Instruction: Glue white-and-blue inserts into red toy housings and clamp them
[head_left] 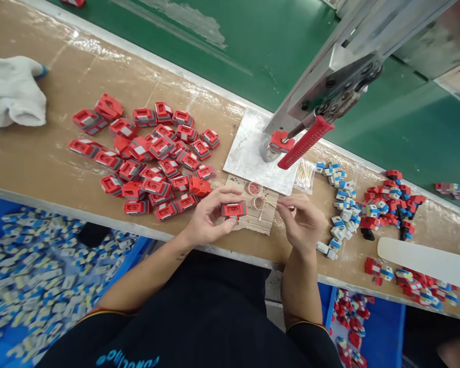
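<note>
Between thumb and fingers, my left hand (211, 217) grips a small red and grey plastic part (233, 209), its recessed side facing up. My right hand (303, 221) pinches a thin cotton swab (272, 203), its tip over a small round clear dish (258, 202). Just behind that stands a second dish with red contents (254, 188). Both dishes rest on a piece of stained cardboard (266, 225), where another swab (261, 213) lies. To the left spreads a loose pile of similar red parts (163, 148).
A press with a red-handled toggle clamp (306, 143) stands on a metal plate (245, 148) ahead. Right of it are a bag of swabs (304, 175), white-and-blue parts (343, 204) and red assemblies (393, 204). A white glove (13, 92) lies far left; blue bins (138, 255) sit below the table.
</note>
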### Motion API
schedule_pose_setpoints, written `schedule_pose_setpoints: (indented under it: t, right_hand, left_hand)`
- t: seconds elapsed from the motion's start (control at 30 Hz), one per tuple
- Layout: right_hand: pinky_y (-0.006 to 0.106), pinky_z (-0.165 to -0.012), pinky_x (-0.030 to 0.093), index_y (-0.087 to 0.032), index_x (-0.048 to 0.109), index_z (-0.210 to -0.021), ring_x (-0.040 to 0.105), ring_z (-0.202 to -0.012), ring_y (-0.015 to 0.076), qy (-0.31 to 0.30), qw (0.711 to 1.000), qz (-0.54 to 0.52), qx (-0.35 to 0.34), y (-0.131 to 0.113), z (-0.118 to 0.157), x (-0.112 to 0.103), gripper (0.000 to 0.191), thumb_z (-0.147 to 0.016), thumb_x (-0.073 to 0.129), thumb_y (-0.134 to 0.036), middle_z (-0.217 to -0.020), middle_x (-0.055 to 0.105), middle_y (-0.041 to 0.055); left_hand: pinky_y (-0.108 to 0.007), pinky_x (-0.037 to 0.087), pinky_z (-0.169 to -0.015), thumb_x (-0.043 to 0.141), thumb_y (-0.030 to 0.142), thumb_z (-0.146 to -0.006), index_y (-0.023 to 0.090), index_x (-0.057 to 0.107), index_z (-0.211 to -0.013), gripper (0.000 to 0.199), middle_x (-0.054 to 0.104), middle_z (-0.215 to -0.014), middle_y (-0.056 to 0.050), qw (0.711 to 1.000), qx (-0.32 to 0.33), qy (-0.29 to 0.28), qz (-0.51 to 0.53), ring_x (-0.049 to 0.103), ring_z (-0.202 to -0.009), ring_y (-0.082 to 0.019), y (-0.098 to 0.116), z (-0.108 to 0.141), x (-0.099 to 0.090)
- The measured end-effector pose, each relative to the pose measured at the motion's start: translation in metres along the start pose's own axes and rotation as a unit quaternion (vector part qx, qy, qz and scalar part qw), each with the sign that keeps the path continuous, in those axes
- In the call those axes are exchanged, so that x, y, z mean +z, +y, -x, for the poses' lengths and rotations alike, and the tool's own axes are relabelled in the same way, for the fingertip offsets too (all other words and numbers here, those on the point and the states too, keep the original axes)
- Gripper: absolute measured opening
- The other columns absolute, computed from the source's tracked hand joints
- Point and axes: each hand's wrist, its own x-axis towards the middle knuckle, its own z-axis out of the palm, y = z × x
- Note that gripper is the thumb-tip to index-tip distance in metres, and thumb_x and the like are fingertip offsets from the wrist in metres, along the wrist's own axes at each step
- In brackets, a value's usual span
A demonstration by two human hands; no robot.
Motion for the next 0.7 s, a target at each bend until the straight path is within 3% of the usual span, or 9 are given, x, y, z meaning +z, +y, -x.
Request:
schedule_pose_setpoints:
  t: [0.1,0.17,0.4,0.7]
  right_hand:
    - [0.038,-0.065,0.06,-0.027,0.072,-0.092,0.075,-0.07,0.0209,0.063,0.995,-0.082,0.002,-0.017,0.004,0.004,0.009,-0.097,0.078,-0.028,-0.075,0.077,0.0007]
    - [0.039,-0.064,0.063,-0.027,0.069,-0.091,0.076,-0.068,0.0216,0.073,0.991,-0.114,0.018,-0.028,0.008,0.012,0.013,-0.099,0.077,-0.033,-0.075,0.076,0.001]
    - [0.038,-0.067,0.07,-0.026,0.066,-0.096,0.084,-0.077,0.0232,0.046,0.981,-0.173,0.073,-0.038,0.017,0.046,0.013,-0.102,0.074,-0.035,-0.084,0.081,0.0022]
    - [0.041,-0.07,0.072,-0.026,0.068,-0.095,0.085,-0.077,0.0246,0.019,0.983,-0.173,0.056,-0.036,0.014,0.046,0.013,-0.101,0.076,-0.034,-0.083,0.083,0.0027]
  left_hand:
    - [-0.026,0.066,-0.077,0.085,0.022,-0.085,0.022,0.073,-0.123,0.04,0.082,-0.112,-0.01,1.0,0.0,0.02,0.005,0.081,-0.09,-0.019,0.0,0.001,0.005]
    - [-0.023,0.066,-0.074,0.087,0.021,-0.082,0.02,0.072,-0.118,0.038,0.083,-0.111,-0.011,1.0,0.0,0.025,0.009,0.082,-0.088,-0.019,-0.002,0.003,0.007]
    - [-0.025,0.068,-0.082,0.085,0.019,-0.085,0.022,0.073,-0.116,0.034,0.084,-0.113,-0.011,0.998,0.06,0.02,0.001,0.083,-0.103,-0.022,-0.003,0.003,0.009]
    - [-0.026,0.069,-0.082,0.084,0.018,-0.086,0.023,0.072,-0.117,0.033,0.084,-0.113,-0.011,0.997,0.071,0.016,0.002,0.084,-0.103,-0.022,0.001,0.001,0.009]
